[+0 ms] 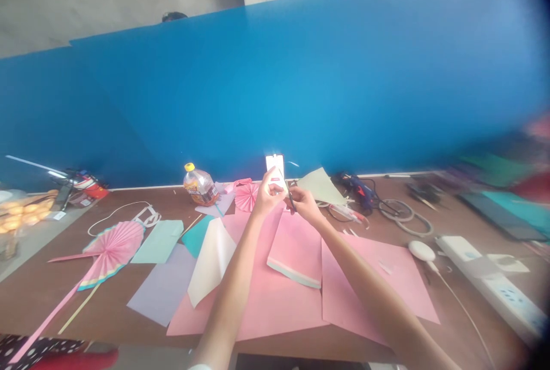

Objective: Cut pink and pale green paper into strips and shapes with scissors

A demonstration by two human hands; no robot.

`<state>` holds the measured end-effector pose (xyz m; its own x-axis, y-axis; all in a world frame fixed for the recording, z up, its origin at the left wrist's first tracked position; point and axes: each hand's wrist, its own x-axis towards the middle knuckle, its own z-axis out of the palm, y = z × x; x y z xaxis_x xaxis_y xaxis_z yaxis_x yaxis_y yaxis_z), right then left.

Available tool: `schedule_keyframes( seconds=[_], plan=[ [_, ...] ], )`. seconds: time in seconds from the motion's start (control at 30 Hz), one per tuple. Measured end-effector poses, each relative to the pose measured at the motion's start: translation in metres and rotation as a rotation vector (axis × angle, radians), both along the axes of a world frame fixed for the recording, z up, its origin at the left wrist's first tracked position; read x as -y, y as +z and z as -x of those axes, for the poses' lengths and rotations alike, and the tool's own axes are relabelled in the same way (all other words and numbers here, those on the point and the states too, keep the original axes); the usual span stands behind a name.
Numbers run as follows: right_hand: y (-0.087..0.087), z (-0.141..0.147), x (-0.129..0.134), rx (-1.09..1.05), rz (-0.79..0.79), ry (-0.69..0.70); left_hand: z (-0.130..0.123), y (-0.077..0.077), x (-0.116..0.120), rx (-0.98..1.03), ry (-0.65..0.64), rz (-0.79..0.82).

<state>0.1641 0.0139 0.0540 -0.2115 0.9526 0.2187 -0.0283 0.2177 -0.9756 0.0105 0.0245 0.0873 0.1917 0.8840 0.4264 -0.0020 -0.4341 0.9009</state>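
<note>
My left hand (pixel 267 199) is raised above the pink paper in front of a lit phone (pixel 273 162) that stands near the blue wall. Its fingers are pinched together, and what they hold is too small to name. Close beside it, my right hand (pixel 304 204) grips a slim dark tool (pixel 293 203), whose exact kind is unclear. Under my forearms lie large pink sheets (pixel 275 313) and a folded pink piece (pixel 298 252) with a pale striped edge. A small pleated pink fan (pixel 246 196) is left of my hands.
To the left are a pink pleated fan (pixel 114 247), a lilac sheet (pixel 161 287), a mint sheet (pixel 158 242), a white folded sheet (pixel 208 264) and a yellow-capped bottle (pixel 200 187). Rightward sit cable coils (pixel 404 215), a glue gun (pixel 361 189), a white round device (pixel 421 251) and a power strip (pixel 494 284).
</note>
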Motion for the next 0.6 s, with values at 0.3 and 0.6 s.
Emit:
schedule_keyframes(
  seconds=[0.3, 0.6],
  plan=[
    [-0.0017, 0.0008, -0.0016, -0.002, 0.007, -0.009, 0.0008, -0.0022, -0.0016, -0.004, 0.008, 0.002],
    [-0.0022, 0.0004, -0.0017, 0.016, 0.003, 0.0, 0.0016, -0.0028, -0.0021, 0.007, 0.01, 0.017]
  ],
)
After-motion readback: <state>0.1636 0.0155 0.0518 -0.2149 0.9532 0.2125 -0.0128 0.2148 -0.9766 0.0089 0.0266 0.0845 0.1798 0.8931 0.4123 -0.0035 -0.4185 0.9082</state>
